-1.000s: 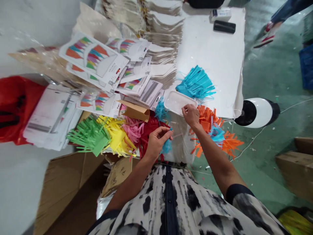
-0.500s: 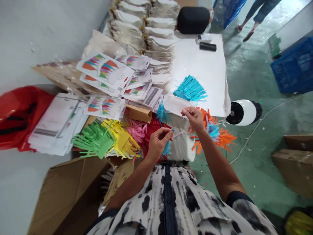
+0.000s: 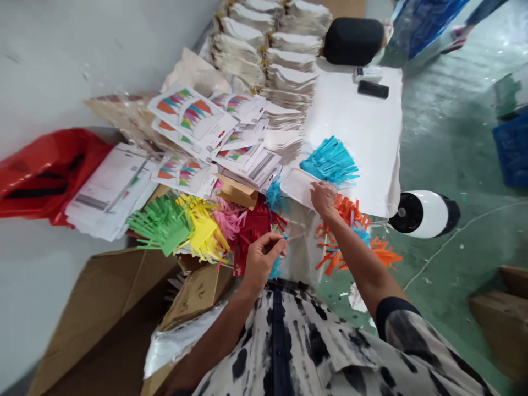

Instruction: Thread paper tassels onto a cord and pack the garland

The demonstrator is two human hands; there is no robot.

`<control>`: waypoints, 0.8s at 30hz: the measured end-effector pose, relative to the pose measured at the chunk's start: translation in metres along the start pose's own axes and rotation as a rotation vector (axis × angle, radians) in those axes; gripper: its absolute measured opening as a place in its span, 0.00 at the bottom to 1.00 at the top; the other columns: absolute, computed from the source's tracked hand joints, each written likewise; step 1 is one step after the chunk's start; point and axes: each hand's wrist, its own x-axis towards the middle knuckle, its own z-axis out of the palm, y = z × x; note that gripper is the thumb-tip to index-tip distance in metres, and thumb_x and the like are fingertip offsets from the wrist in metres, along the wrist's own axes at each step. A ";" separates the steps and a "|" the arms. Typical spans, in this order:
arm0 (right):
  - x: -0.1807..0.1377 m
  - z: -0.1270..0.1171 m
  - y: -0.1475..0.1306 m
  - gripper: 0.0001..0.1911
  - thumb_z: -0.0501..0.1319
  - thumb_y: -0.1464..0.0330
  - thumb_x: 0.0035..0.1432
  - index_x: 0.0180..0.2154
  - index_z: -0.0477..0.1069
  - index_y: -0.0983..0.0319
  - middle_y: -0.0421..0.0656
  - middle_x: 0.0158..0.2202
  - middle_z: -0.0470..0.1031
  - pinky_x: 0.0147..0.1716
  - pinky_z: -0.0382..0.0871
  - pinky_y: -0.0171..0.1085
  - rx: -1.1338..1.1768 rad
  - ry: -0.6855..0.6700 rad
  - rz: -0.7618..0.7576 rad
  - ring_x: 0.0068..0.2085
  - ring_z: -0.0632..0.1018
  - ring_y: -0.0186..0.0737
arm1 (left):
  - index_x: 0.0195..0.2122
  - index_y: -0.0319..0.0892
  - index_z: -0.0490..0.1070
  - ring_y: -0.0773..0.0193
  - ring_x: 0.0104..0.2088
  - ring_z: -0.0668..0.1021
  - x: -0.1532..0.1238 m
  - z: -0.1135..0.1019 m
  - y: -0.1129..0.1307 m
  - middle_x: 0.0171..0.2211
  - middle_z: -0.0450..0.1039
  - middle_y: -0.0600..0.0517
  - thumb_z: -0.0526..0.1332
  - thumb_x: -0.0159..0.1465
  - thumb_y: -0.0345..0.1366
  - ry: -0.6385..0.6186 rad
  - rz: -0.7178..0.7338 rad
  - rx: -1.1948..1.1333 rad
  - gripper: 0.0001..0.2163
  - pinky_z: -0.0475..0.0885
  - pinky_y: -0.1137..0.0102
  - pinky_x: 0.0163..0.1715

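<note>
My left hand (image 3: 264,258) is pinched shut on a small blue paper tassel (image 3: 275,268) near my body. My right hand (image 3: 324,198) reaches over a shallow white plastic tray (image 3: 295,184), fingers curled together at its edge; what they hold is too small to see. A thin pale strand runs between the two hands. Fringed paper tassels lie around them: green (image 3: 159,223), yellow (image 3: 202,228), pink (image 3: 229,217), red (image 3: 256,223), orange (image 3: 350,217) and a bright blue pile (image 3: 330,159).
Printed packaging cards (image 3: 193,118) and stacks of white paper (image 3: 284,60) cover the table's left and back. A black case (image 3: 352,41) and a phone (image 3: 372,89) lie far off. Cardboard boxes (image 3: 107,313) stand at lower left, a white fan (image 3: 423,214) at right.
My head has shifted, so the whole scene slid down and right. My right hand has dropped from raised over the tray to its edge. The left hand keeps its pinch on the blue tassel.
</note>
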 end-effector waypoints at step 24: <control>-0.153 -0.159 -0.030 0.05 0.65 0.65 0.67 0.38 0.80 0.56 0.40 0.34 0.83 0.35 0.73 0.36 0.684 -0.048 -0.548 0.32 0.79 0.37 | 0.37 0.45 0.80 0.60 0.38 0.80 -0.022 0.041 0.046 0.36 0.81 0.49 0.65 0.69 0.42 0.129 0.596 0.504 0.08 0.74 0.67 0.45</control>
